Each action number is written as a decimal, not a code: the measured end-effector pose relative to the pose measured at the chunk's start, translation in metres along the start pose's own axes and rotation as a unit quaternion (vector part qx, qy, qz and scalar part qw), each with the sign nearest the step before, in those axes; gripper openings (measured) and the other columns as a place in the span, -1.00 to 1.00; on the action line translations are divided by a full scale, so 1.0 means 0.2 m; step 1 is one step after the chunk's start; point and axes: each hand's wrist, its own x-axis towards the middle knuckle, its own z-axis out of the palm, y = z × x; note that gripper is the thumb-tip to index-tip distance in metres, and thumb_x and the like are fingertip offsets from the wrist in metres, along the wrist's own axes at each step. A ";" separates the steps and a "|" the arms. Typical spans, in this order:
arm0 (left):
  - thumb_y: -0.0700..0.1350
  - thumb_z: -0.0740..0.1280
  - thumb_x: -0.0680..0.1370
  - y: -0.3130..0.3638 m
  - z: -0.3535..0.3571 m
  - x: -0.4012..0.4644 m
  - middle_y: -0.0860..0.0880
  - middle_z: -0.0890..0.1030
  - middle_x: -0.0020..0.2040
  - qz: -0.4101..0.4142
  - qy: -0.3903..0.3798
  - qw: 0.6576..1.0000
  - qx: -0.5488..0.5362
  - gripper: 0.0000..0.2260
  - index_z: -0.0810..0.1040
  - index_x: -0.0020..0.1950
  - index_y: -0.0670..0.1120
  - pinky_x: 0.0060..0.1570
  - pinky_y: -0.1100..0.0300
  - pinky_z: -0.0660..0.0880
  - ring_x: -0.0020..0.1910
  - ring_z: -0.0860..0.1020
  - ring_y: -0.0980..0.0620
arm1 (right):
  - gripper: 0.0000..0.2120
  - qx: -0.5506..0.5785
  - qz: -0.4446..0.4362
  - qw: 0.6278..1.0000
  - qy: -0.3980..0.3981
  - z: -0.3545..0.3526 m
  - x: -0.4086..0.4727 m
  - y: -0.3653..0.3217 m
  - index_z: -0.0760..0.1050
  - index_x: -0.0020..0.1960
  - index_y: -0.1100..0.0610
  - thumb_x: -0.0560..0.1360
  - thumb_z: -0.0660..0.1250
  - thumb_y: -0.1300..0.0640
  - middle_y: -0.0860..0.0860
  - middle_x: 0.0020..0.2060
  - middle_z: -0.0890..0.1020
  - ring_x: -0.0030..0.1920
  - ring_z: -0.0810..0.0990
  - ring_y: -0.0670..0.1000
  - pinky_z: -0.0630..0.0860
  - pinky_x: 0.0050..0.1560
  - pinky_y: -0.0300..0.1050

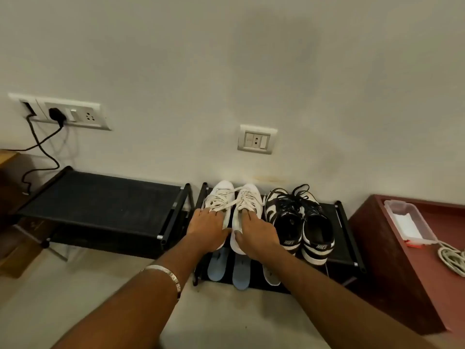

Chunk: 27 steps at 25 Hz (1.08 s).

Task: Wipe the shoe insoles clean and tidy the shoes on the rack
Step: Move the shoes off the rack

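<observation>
White sneakers (232, 205) gripped by both hands (232, 230), black rack (348, 238), clear tub (409, 222) holding white cloth (405, 224)

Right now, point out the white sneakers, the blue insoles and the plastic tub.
white sneakers (247, 197): head view, laced upper of the right one.
blue insoles (241, 273): head view, right insole's middle.
plastic tub (419, 222): head view, right rim.
</observation>
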 end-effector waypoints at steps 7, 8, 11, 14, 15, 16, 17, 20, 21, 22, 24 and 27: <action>-0.01 0.27 0.61 -0.02 0.19 0.13 -0.05 0.51 0.30 -0.008 -0.084 0.996 0.022 -0.70 0.46 0.33 -0.03 0.48 -0.29 0.06 0.39 0.36 -0.05 | -0.66 0.021 0.010 0.995 -0.097 0.19 0.12 0.07 0.45 0.18 0.14 0.57 0.23 -0.10 0.13 0.12 0.58 0.08 0.58 0.17 0.48 -0.02 -0.01; -0.04 0.27 0.61 -0.01 0.18 0.14 -0.07 0.53 0.28 -0.019 -0.082 0.996 0.007 -0.72 0.47 0.31 -0.04 0.47 -0.27 0.11 0.36 0.40 -0.07 | -0.67 0.026 0.007 0.996 -0.087 0.19 0.13 0.07 0.46 0.16 0.14 0.56 0.24 -0.10 0.12 0.10 0.59 0.07 0.58 0.17 0.47 -0.03 -0.02; -0.09 0.28 0.61 0.00 0.18 0.12 -0.11 0.57 0.22 -0.030 -0.061 0.997 -0.031 -0.75 0.48 0.29 -0.07 0.38 -0.18 0.31 0.26 0.50 -0.12 | -0.69 0.047 0.005 0.996 -0.080 0.19 0.13 0.09 0.46 0.12 0.13 0.56 0.25 -0.10 0.12 0.08 0.59 0.05 0.57 0.17 0.42 -0.09 -0.05; -0.08 0.28 0.63 0.03 0.17 0.04 -0.13 0.58 0.19 -0.030 -0.026 0.998 -0.053 -0.77 0.49 0.26 -0.09 0.17 -0.02 0.47 0.19 0.54 -0.14 | -0.72 0.054 0.003 0.996 -0.070 0.18 0.07 0.07 0.44 0.09 0.13 0.57 0.26 -0.08 0.12 0.07 0.58 0.05 0.57 0.18 0.35 -0.15 -0.07; -0.08 0.29 0.62 0.05 0.16 0.01 -0.13 0.59 0.18 -0.030 -0.016 0.998 -0.054 -0.78 0.49 0.25 -0.10 0.13 0.00 0.49 0.17 0.56 -0.14 | -0.73 0.051 -0.001 0.996 -0.067 0.18 0.05 0.05 0.44 0.08 0.13 0.57 0.26 -0.07 0.12 0.07 0.59 0.04 0.57 0.18 0.34 -0.16 -0.07; -0.09 0.29 0.62 0.05 0.16 -0.02 -0.13 0.60 0.17 -0.033 -0.009 0.998 -0.060 -0.78 0.50 0.24 -0.10 0.11 0.01 0.50 0.15 0.57 -0.14 | -0.74 0.049 -0.002 0.997 -0.066 0.17 0.02 0.04 0.44 0.07 0.13 0.57 0.26 -0.07 0.12 0.06 0.59 0.04 0.57 0.17 0.34 -0.16 -0.08; -0.08 0.29 0.62 0.06 0.15 -0.06 -0.14 0.60 0.16 -0.034 -0.001 0.997 -0.068 -0.79 0.50 0.23 -0.09 0.09 0.01 0.51 0.14 0.58 -0.14 | -0.74 0.049 -0.003 0.997 -0.063 0.15 -0.01 0.03 0.45 0.06 0.13 0.57 0.26 -0.07 0.11 0.05 0.59 0.03 0.57 0.17 0.34 -0.17 -0.08; -0.08 0.29 0.62 0.08 0.12 -0.20 -0.13 0.60 0.13 -0.038 0.014 0.995 -0.086 -0.81 0.51 0.21 -0.08 0.07 0.02 0.54 0.10 0.58 -0.13 | -0.74 0.056 -0.005 0.997 -0.050 0.07 -0.14 -0.04 0.47 0.03 0.13 0.57 0.26 -0.07 0.12 0.01 0.61 0.00 0.57 0.16 0.33 -0.19 -0.09; -0.08 0.30 0.61 0.09 0.11 -0.26 -0.12 0.60 0.13 -0.038 0.017 0.996 -0.083 -0.82 0.51 0.20 -0.08 0.06 0.03 0.54 0.10 0.58 -0.12 | -0.75 0.056 -0.007 0.997 -0.051 0.06 -0.20 -0.06 0.47 0.01 0.13 0.58 0.25 -0.07 0.12 0.00 0.61 0.00 0.57 0.16 0.31 -0.19 -0.10; -0.09 0.31 0.61 0.10 0.11 -0.32 -0.11 0.60 0.13 -0.035 0.018 0.996 -0.078 -0.82 0.52 0.20 -0.07 0.06 0.04 0.54 0.10 0.57 -0.11 | -0.75 0.057 -0.010 0.997 -0.055 0.05 -0.26 -0.09 0.45 -0.03 0.13 0.58 0.24 -0.07 0.12 -0.01 0.62 -0.01 0.57 0.15 0.31 -0.20 -0.10; -0.12 0.34 0.59 0.11 0.14 -0.45 -0.09 0.59 0.14 -0.027 0.015 0.997 -0.074 -0.80 0.52 0.21 -0.06 0.08 0.06 0.53 0.12 0.56 -0.09 | -0.76 0.064 -0.008 0.996 -0.067 0.04 -0.40 -0.15 0.46 -0.06 0.12 0.58 0.25 -0.07 0.12 -0.02 0.62 -0.02 0.58 0.14 0.32 -0.19 -0.11; -0.11 0.32 0.60 0.14 0.19 -0.68 -0.08 0.60 0.15 -0.010 0.019 0.998 -0.066 -0.81 0.52 0.21 -0.06 0.13 0.07 0.50 0.12 0.55 -0.08 | -0.71 0.057 -0.018 0.996 -0.069 0.08 -0.60 -0.22 0.53 0.06 0.13 0.58 0.26 -0.09 0.11 0.01 0.64 0.00 0.59 0.13 0.37 -0.17 -0.09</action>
